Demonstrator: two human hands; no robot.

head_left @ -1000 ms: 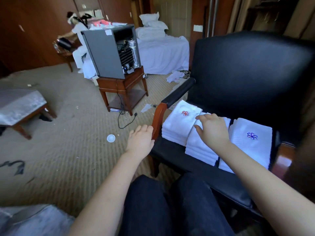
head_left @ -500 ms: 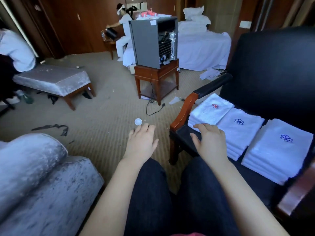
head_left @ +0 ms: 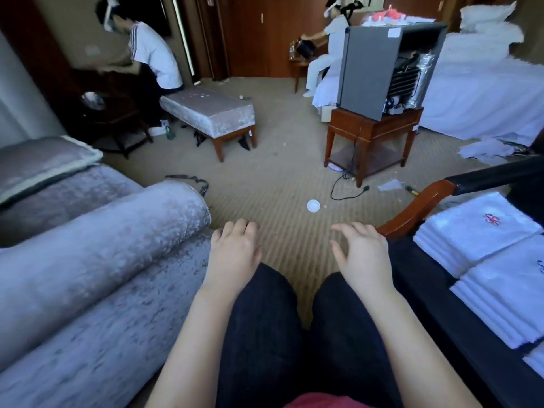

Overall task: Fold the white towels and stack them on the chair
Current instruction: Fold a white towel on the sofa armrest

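Left hand (head_left: 234, 254) and right hand (head_left: 363, 256) both relaxed, grasping nothing, above dark-trousered knees. Folded white embroidered towels (head_left: 471, 234) stacked on black leather chair (head_left: 424, 278), right.

We are finding no words or numbers that we can read anywhere. We are seeing only a red embroidered emblem (head_left: 492, 218), a looping flower-like mark rather than letters, sitting on the top of one stack of white towels (head_left: 465, 240). On the next stack (head_left: 500, 298) a bit of blue stitching (head_left: 541, 266) is showing at the frame's edge, too cut off to read. A small white sticker (head_left: 393, 33) is sitting on the grey fridge (head_left: 371, 72), its print too small to tell.
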